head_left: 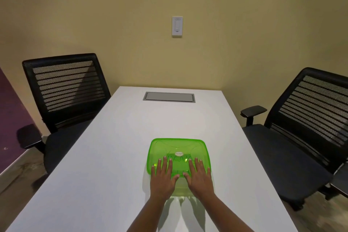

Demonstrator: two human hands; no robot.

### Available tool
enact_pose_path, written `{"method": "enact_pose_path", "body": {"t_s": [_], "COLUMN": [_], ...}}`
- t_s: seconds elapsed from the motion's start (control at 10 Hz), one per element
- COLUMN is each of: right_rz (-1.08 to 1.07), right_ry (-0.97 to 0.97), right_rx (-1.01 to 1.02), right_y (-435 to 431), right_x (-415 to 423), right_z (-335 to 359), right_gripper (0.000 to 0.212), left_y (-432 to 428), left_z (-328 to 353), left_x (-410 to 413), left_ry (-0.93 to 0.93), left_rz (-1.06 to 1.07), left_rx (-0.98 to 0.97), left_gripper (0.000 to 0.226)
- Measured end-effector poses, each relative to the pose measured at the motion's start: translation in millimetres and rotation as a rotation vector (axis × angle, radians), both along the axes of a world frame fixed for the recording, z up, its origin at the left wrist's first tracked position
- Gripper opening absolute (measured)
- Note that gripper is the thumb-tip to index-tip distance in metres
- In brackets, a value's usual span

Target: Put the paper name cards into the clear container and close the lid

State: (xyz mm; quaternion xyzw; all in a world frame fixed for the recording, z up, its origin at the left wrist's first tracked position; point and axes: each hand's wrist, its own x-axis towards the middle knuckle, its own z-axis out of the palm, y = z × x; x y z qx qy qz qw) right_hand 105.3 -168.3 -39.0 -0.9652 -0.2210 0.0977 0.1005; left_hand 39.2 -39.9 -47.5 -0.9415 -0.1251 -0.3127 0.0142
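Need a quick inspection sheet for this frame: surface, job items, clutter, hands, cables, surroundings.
Surface: white table, with a closed grey hatch set into its far end.
Job's things: clear container on the near part of the table, with a green translucent lid sitting on top. Name cards: faint shapes show through the lid, cannot tell what they are.
Clutter: nothing seen.
Hands: left hand and right hand lie flat, palms down, side by side on the near half of the lid, fingers spread; no grip on anything.
Cables: nothing seen.
Surroundings: black mesh chair on the left, another on the right, wall switch on the yellow wall.
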Motion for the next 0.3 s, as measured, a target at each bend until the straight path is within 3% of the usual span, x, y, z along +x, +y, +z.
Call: {"method": "enact_pose_path", "body": {"t_s": [0.2,0.3], "right_rz": [0.007,0.015], "right_ry": [0.011,-0.068], "right_rx": [-0.029,-0.009], "right_y": [-11,-22], "right_x": [9,23], "right_z": [28,77], "right_gripper": [0.064,0.106], "left_y": [9,21], "left_z": [21,52], "left_x": [4,19], "left_ry": [0.071,-0.002], "left_rz": [0.014,0.023], "left_rx": [-0.036,-0.090], "left_gripper": [0.064,0.082]}}
